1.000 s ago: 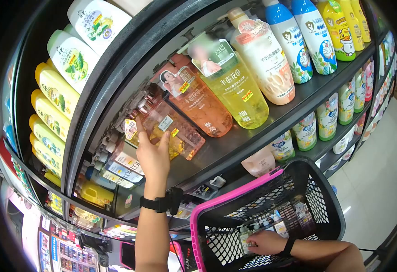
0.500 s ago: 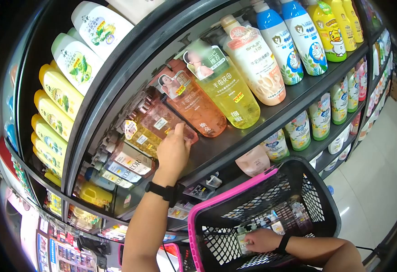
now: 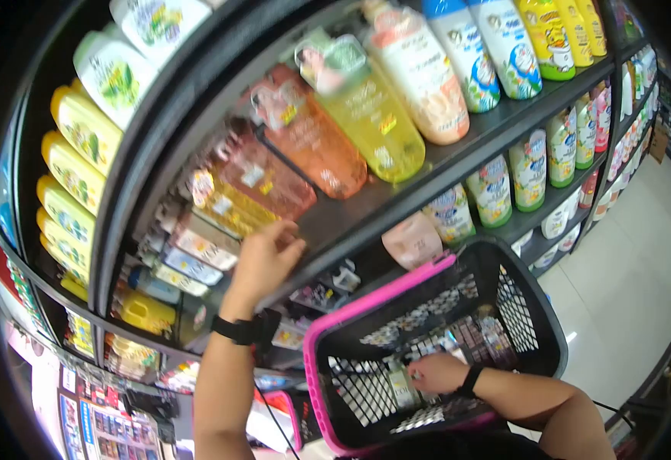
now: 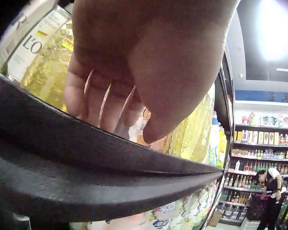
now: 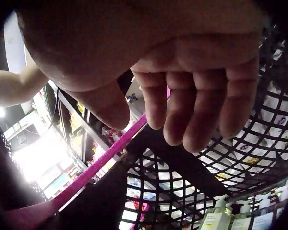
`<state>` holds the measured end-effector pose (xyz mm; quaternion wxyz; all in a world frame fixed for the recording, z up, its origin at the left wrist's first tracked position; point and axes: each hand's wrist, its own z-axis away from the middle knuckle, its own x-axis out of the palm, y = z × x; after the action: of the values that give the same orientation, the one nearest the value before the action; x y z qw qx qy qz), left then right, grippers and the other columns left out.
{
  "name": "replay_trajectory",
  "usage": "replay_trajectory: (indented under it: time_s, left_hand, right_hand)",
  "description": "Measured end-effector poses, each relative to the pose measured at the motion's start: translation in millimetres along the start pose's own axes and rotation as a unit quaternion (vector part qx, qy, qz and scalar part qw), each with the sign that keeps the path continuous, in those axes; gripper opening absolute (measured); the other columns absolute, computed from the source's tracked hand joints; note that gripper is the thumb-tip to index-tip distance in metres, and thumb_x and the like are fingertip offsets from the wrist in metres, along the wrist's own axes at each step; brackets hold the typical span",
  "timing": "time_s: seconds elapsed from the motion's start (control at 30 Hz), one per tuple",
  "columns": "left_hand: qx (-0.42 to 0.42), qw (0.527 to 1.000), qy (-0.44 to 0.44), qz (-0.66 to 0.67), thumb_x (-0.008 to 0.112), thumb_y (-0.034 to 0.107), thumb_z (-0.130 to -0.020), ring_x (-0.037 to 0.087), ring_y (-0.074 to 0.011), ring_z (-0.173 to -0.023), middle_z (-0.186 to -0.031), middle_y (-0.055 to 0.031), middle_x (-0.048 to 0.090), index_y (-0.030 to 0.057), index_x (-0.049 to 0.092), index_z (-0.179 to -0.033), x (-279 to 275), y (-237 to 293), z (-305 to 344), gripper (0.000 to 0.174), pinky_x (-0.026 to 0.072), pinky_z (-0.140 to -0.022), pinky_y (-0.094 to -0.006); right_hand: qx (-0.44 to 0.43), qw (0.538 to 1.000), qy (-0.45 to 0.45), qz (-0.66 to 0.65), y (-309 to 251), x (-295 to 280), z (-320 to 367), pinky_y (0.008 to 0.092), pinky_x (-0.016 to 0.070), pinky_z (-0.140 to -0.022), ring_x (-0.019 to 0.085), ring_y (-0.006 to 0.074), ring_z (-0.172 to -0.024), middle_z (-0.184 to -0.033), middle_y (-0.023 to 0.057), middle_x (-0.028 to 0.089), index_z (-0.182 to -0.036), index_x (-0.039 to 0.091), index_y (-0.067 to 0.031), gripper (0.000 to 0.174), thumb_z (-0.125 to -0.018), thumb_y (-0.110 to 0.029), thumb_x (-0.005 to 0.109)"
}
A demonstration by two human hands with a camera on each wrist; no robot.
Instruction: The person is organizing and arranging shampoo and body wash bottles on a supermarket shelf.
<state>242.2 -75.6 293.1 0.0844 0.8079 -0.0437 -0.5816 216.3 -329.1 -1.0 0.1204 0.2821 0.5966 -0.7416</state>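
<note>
Left of centre in the head view, the left hand [image 3: 265, 257] hovers at the front of the black shelf [image 3: 397, 202], nearest the bases of the yellow bottle [image 3: 232, 212] and the pink bottle [image 3: 272, 182] to its right. Its fingers lie close together with the thumb set apart, holding nothing; I cannot tell whether the fingertips touch the shelf. For a clean grasp, thumb and fingers should probably spread wider around one bottle's body rather than its top, since the neighbours stand close and could topple. Towards the lower middle, the right hand [image 3: 438, 373] hangs inside the basket [image 3: 374, 300] beside the pale green bottle [image 3: 403, 386], fingers loosely bent and empty; contact there is unclear. A light touch seems wise, so that bottle is not tipped.
</note>
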Motion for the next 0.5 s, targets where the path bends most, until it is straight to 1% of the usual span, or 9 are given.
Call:
replay_trajectory:
  time_s: [0.03,0.1,0.17,0.2,0.3,0.37,0.43,0.47,0.5]
  left_hand:
    - [-0.011,1.0,0.008,0.011,0.07,0.017,-0.081,0.066,-0.0236,-0.073,-0.082,-0.0142,0.068,0.0015,0.065,-0.104,-3.2,-5.3,7.7,0.028,0.0519,-0.067,-0.0336]
    - [-0.045,0.999,0.021,0.008,0.069,0.016,-0.082,0.065,-0.0214,-0.069,-0.076,-0.0132,0.067,0.0009,0.066,-0.1,-6.4,-26.4,22.1,0.023,0.0498,-0.063,-0.0311]
    - [-0.086,0.994,0.059,-0.011,0.066,0.019,-0.084,0.065,-0.0215,-0.068,-0.074,-0.0142,0.067,0.0006,0.067,-0.096,-1.1,-58.5,37.1,0.022,0.049,-0.063,-0.0319]
    - [-0.111,0.989,0.101,-0.018,0.064,0.021,-0.086,0.065,-0.0222,-0.068,-0.074,-0.0155,0.066,0.0004,0.067,-0.094,5.4,-78.2,46.3,0.022,0.049,-0.063,-0.0331]
    - [-0.178,0.948,0.259,-0.055,0.059,0.031,-0.088,0.065,-0.0251,-0.069,-0.075,-0.0194,0.065,0.0008,0.067,-0.091,23.3,-107.3,64.6,0.032,0.0486,-0.067,-0.0356]
    - [-0.189,0.936,0.268,-0.13,0.059,0.038,-0.087,0.063,-0.0231,-0.068,-0.072,-0.0197,0.063,0.0,0.068,-0.09,24.8,-106.9,60.9,0.039,0.0476,-0.067,-0.0352]
    - [-0.236,0.944,0.228,-0.035,0.061,0.042,-0.084,0.061,-0.0198,-0.069,-0.072,-0.0165,0.064,-0.0014,0.068,-0.09,10.5,-125.4,52.2,0.045,0.0471,-0.067,-0.0342]
    - [-0.228,0.941,0.247,0.04,0.063,0.042,-0.083,0.06,-0.0181,-0.069,-0.072,-0.0144,0.064,-0.0024,0.068,-0.089,7.6,-125.4,52.5,0.045,0.0467,-0.067,-0.0332]
    - [-0.219,0.931,0.27,0.113,0.064,0.041,-0.082,0.058,-0.0165,-0.069,-0.073,-0.0123,0.064,-0.0034,0.068,-0.089,8.5,-121.4,51.7,0.045,0.0464,-0.067,-0.0321]
  right_hand:
    - [0.02,1.0,-0.018,0.002,-1.4,-2.8,-0.4,0.0495,0.0505,-0.077,0.065,0.0376,-0.089,-0.091,0.0166,0.068,-0.1,0.064,-0.0094,0.031,-0.083,-0.035,0.059]
    - [0.004,1.0,0.017,0.007,11.0,8.4,-1.5,0.0496,0.0506,-0.077,0.064,0.0377,-0.088,-0.09,0.0168,0.067,-0.097,0.064,-0.0089,0.029,-0.083,-0.034,0.06]
    - [0.056,0.997,-0.038,-0.021,1.0,-2.0,1.5,0.0483,0.0505,-0.078,0.064,0.0372,-0.09,-0.091,0.017,0.068,-0.096,0.065,-0.0079,0.03,-0.082,-0.034,0.06]
    - [0.053,0.998,-0.042,-0.011,7.9,6.7,-0.4,0.0473,0.0503,-0.08,0.064,0.0366,-0.091,-0.092,0.0169,0.068,-0.097,0.066,-0.0079,0.031,-0.082,-0.034,0.061]
    - [0.062,0.994,-0.083,-0.015,33.6,34.9,-7.4,0.0442,0.0496,-0.083,0.064,0.0348,-0.093,-0.094,0.016,0.069,-0.098,0.069,-0.0079,0.032,-0.082,-0.034,0.062]
    - [0.07,0.987,-0.129,-0.065,49.5,49.0,-11.0,0.0419,0.0501,-0.082,0.065,0.0331,-0.092,-0.093,0.0154,0.07,-0.092,0.071,-0.0062,0.03,-0.082,-0.033,0.061]
    - [0.095,0.979,-0.172,-0.06,64.0,61.2,-12.7,0.0417,0.0505,-0.081,0.065,0.0321,-0.092,-0.091,0.0152,0.07,-0.091,0.071,-0.0057,0.029,-0.082,-0.032,0.063]
    - [0.113,0.976,-0.181,-0.051,76.4,72.1,-13.1,0.0426,0.0509,-0.079,0.066,0.0333,-0.088,-0.09,0.0153,0.07,-0.087,0.072,-0.0057,0.03,-0.082,-0.033,0.061]
    - [0.119,0.968,-0.222,-0.016,95.5,84.7,-16.0,0.0433,0.0509,-0.078,0.066,0.0338,-0.087,-0.09,0.0155,0.07,-0.086,0.072,-0.0059,0.03,-0.082,-0.032,0.059]
